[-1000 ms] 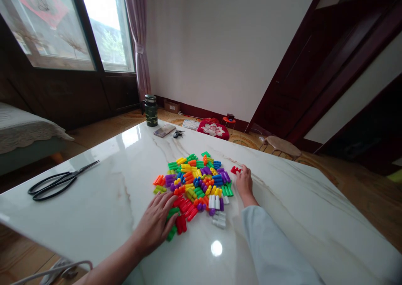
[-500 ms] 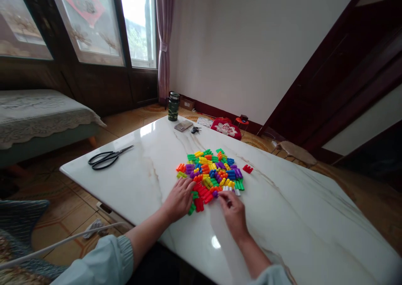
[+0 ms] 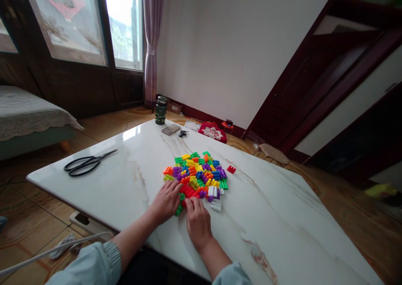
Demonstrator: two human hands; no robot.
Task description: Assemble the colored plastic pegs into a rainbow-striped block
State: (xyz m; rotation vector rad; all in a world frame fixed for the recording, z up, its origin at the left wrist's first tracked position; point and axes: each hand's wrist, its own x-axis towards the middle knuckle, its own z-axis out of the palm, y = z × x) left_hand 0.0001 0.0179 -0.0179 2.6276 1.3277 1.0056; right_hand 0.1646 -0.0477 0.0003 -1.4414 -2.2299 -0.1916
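A heap of small plastic building pieces (image 3: 197,176) in several bright colours lies on the white marble table (image 3: 282,218). My left hand (image 3: 166,201) rests flat at the heap's near left edge, fingers spread over red and green pieces. My right hand (image 3: 197,220) lies palm down just beside it, fingertips touching the red pieces at the heap's near edge. One red piece (image 3: 231,169) sits apart to the right of the heap. A white piece (image 3: 216,206) lies loose at the near right.
Black scissors (image 3: 88,163) lie on the table's left part. A phone (image 3: 171,129), keys (image 3: 182,133) and a dark flask (image 3: 161,110) stand at the far end. A bed (image 3: 28,117) is at the left, a red cushion (image 3: 212,132) on the floor beyond.
My right hand went from the lone red piece at the heap's far right to the near edge, then slid left beside my left hand. The view has shifted.
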